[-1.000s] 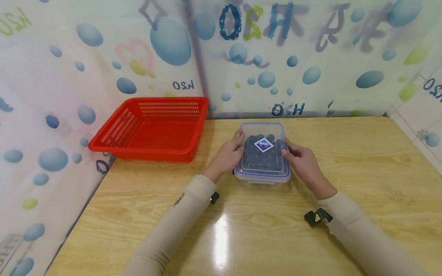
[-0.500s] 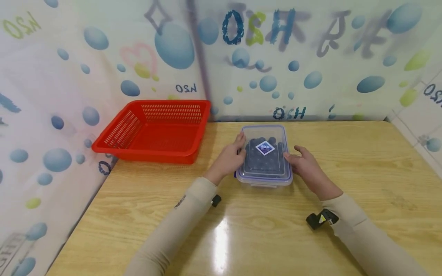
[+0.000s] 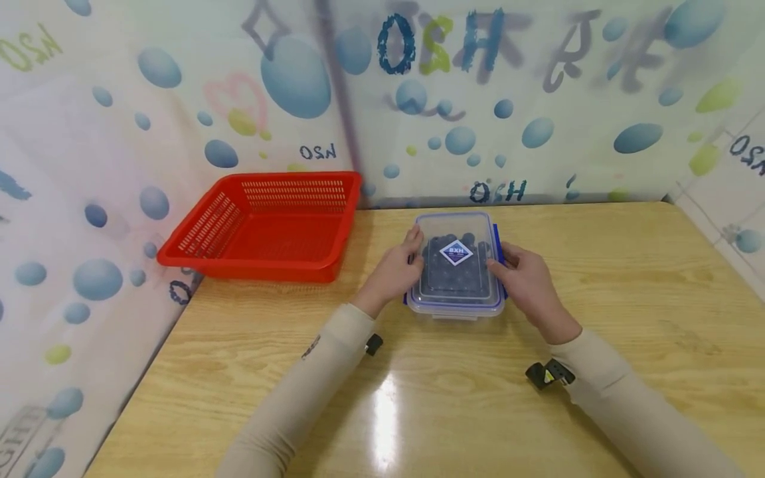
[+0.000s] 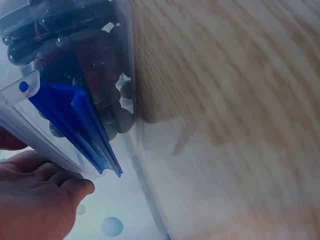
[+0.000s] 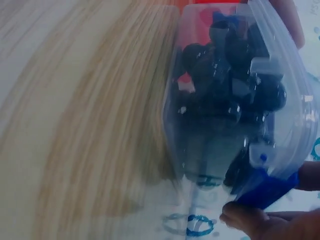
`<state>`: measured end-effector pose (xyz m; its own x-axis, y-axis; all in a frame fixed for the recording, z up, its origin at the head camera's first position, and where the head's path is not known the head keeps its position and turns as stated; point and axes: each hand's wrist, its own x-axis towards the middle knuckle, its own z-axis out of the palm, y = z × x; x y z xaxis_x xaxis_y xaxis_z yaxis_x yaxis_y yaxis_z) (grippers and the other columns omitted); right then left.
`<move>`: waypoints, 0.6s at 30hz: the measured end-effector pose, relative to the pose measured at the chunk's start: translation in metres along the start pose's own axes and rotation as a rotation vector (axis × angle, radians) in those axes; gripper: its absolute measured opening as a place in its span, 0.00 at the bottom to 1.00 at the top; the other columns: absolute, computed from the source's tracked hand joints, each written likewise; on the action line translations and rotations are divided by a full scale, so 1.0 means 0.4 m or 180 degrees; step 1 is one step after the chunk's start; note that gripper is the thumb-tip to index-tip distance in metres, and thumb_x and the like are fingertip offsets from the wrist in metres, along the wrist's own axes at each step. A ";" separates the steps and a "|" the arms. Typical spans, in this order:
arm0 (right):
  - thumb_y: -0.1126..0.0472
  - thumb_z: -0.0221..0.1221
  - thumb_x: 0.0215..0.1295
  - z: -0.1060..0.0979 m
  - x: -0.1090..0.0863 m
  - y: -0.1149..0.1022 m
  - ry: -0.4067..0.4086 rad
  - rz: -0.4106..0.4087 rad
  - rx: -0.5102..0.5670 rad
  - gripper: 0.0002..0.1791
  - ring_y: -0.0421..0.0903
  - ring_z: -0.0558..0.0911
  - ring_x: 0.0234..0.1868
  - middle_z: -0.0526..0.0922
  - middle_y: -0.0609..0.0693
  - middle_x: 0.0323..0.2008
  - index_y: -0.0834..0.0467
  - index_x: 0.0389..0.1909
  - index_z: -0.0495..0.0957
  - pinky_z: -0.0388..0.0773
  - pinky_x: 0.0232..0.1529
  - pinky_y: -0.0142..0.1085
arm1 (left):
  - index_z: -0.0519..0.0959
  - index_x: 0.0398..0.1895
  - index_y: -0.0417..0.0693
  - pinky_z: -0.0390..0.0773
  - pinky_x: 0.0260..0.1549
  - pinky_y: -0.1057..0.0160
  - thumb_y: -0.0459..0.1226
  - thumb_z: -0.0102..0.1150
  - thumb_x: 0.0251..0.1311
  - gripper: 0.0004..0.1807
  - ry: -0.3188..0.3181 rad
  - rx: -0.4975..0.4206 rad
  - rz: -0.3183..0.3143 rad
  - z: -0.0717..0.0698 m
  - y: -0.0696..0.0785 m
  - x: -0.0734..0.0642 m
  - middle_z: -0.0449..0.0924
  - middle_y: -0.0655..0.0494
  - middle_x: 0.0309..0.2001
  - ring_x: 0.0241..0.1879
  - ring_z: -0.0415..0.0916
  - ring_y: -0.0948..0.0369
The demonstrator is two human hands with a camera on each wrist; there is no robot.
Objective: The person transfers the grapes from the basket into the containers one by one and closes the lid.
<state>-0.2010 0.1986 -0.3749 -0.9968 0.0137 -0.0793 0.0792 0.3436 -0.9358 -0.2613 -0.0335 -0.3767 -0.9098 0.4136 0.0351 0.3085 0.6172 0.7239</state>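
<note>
A clear plastic food container [image 3: 454, 282] with a blue-edged lid and a diamond sticker [image 3: 457, 252] sits on the table. Dark round pieces, like grapes, fill much of it. My left hand [image 3: 390, 275] holds its left side by the lid's edge; in the left wrist view the blue latch [image 4: 75, 120] there juts out from the wall. On the opposite side, my right hand [image 3: 532, 289] grips the lid's edge with the thumb on top. The right latch [image 5: 270, 189] sticks out between its thumb and fingers in the right wrist view.
To the left, a red plastic basket [image 3: 281, 242] with slotted walls stands at the back of the wooden table [image 3: 466, 398]. A printed curtain [image 3: 538, 99] hangs behind the table. Both wrists wear small black cameras.
The right index finger, raised off the container half a second ago, is back against its side. The right blue latch now shows swung outward. The left hand stays in place.
</note>
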 end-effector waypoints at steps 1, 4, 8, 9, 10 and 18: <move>0.61 0.51 0.75 0.002 0.000 -0.002 0.0004 -0.0031 -0.0004 0.35 0.60 0.60 0.70 0.55 0.69 0.71 0.72 0.74 0.47 0.65 0.62 0.49 | 0.55 0.74 0.39 0.46 0.68 0.65 0.35 0.44 0.71 0.30 -0.0004 0.0000 -0.0017 -0.001 0.001 0.000 0.45 0.52 0.77 0.74 0.42 0.59; 0.62 0.50 0.75 0.005 0.000 -0.004 0.0015 -0.0037 -0.0023 0.36 0.59 0.57 0.71 0.53 0.68 0.71 0.72 0.74 0.45 0.63 0.63 0.48 | 0.55 0.74 0.39 0.46 0.68 0.65 0.35 0.44 0.71 0.30 -0.0036 0.0014 -0.0044 -0.004 0.005 -0.001 0.44 0.52 0.77 0.74 0.42 0.59; 0.63 0.50 0.74 0.008 0.001 -0.006 0.0073 -0.0005 -0.0081 0.36 0.58 0.57 0.71 0.53 0.67 0.72 0.71 0.74 0.46 0.63 0.63 0.47 | 0.54 0.74 0.39 0.46 0.68 0.65 0.35 0.43 0.71 0.30 -0.0086 -0.0028 -0.0111 -0.005 0.011 -0.002 0.43 0.54 0.77 0.74 0.41 0.61; 0.63 0.50 0.74 0.009 0.001 -0.007 0.0090 -0.0008 -0.0090 0.35 0.58 0.57 0.71 0.53 0.67 0.71 0.71 0.74 0.46 0.63 0.63 0.48 | 0.54 0.74 0.39 0.46 0.68 0.65 0.35 0.43 0.71 0.30 -0.0093 -0.0051 -0.0124 -0.005 0.013 -0.002 0.43 0.54 0.77 0.74 0.40 0.61; 0.63 0.50 0.74 0.010 0.002 -0.009 0.0113 -0.0012 -0.0104 0.35 0.58 0.58 0.71 0.54 0.67 0.71 0.72 0.73 0.47 0.63 0.63 0.47 | 0.54 0.74 0.39 0.46 0.68 0.65 0.35 0.43 0.71 0.30 -0.0096 -0.0065 -0.0129 -0.005 0.014 -0.003 0.42 0.54 0.77 0.74 0.40 0.62; 0.65 0.50 0.74 0.012 0.002 -0.021 0.0080 -0.0017 -0.0255 0.34 0.60 0.59 0.70 0.56 0.69 0.70 0.73 0.73 0.49 0.65 0.62 0.49 | 0.54 0.74 0.38 0.46 0.68 0.65 0.35 0.43 0.71 0.30 -0.0060 -0.0082 -0.0088 -0.004 0.012 -0.005 0.43 0.53 0.77 0.74 0.41 0.59</move>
<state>-0.2022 0.1914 -0.3688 -0.9973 0.0348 -0.0648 0.0734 0.4177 -0.9056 -0.2583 -0.0323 -0.3722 -0.9124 0.4093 0.0019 0.2757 0.6111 0.7420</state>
